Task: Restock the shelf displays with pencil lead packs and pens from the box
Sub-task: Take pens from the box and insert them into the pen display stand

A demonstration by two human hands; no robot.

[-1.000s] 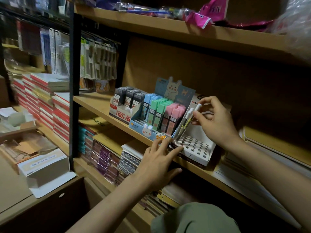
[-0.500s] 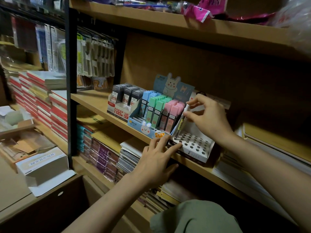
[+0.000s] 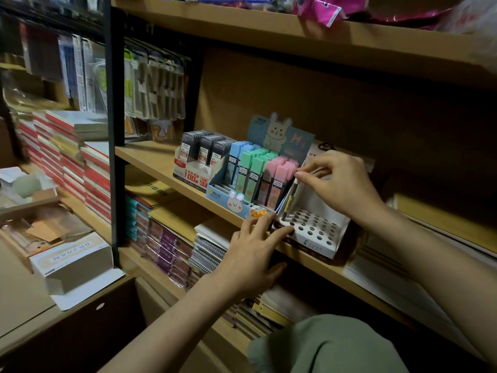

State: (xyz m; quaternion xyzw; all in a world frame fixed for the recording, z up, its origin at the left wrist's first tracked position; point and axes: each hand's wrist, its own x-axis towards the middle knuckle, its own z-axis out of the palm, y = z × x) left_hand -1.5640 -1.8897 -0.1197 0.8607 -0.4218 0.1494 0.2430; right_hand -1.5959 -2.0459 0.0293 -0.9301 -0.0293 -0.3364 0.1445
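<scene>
Right hand (image 3: 340, 184) pinches the top of a pen (image 3: 291, 200) whose tip sits at a back-corner hole of the white holder tray (image 3: 320, 238) – risk: a tilted pen misses or jams, or shoves the light tray back. Left hand (image 3: 252, 254), fingers spread, braces the tray's front edge. Just left of the hands, the bunny display box (image 3: 236, 201) holds blue, green and pink lead packs (image 3: 252, 170); tray holes otherwise look empty.

Pen (image 3: 291, 201): top end hidden under the right hand (image 3: 340, 184); lower tip lost in the white holder (image 3: 320, 232). Label print on lead packs (image 3: 250, 175): too small to read. Top-shelf pink packets (image 3: 322, 9): cut off by upper edge.
</scene>
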